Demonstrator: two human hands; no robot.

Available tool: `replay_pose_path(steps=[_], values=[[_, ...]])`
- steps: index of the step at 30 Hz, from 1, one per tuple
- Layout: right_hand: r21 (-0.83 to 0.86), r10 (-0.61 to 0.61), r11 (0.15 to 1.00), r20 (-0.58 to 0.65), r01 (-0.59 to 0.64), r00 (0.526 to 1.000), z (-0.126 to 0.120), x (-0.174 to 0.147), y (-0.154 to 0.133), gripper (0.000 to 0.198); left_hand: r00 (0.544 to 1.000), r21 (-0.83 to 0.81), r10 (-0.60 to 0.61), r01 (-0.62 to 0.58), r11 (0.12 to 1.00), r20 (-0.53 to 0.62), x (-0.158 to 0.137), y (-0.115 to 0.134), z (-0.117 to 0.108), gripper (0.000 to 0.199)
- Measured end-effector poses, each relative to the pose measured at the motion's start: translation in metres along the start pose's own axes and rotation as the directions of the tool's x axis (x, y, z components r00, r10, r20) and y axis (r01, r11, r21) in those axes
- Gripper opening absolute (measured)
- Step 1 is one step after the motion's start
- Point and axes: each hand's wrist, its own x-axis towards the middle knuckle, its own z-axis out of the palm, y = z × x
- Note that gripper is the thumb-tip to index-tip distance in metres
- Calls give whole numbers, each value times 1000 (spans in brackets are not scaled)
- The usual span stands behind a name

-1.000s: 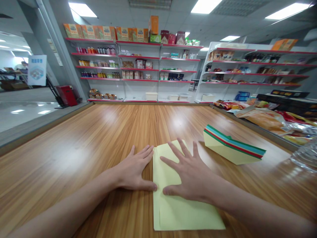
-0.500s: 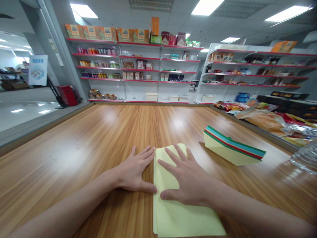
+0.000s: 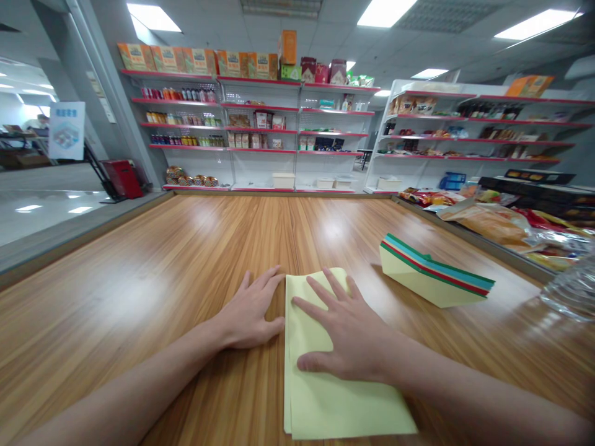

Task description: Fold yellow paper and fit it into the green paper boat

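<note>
A folded sheet of pale yellow paper (image 3: 344, 409) lies on the wooden table, its folded layers showing along the left edge. Across its upper half my right hand (image 3: 346, 328) is spread flat, fingers apart, pressing on the paper. My left hand (image 3: 251, 313) rests on the wood just left of the paper's edge, fingers stretched out and nothing in it. To the right stands a folded paper boat (image 3: 432, 275) in pale yellow, with green, blue and red bands along its top.
Clear plastic (image 3: 571, 291) sits at the right edge. Packaged snacks (image 3: 493, 223) are heaped beyond the table's right rim. Shelves of goods (image 3: 260, 130) stand behind the table (image 3: 162, 266), and a red box (image 3: 121, 178) is on the floor at left.
My left hand has drawn slightly left, its thumb and fingertips coming off the paper's left edge. My right hand stays spread on the paper.
</note>
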Motion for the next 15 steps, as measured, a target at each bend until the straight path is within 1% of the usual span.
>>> replay_pose_path(steps=[3,6,11,15], values=[[-2,-13,1000,5,13,1000,0,-1,0,91,1000,-7,10,-10,1000,4,0,-1,-1,73],[9,-33,999,27,33,999,0,-3,-1,91,1000,-13,18,-18,1000,17,1,-3,0,78],[15,-54,998,33,53,998,-1,-6,-3,90,997,22,13,-14,1000,74,2,-7,2,87],[15,-51,999,29,50,998,0,-6,-4,89,995,32,10,-13,999,103,2,-6,0,88]])
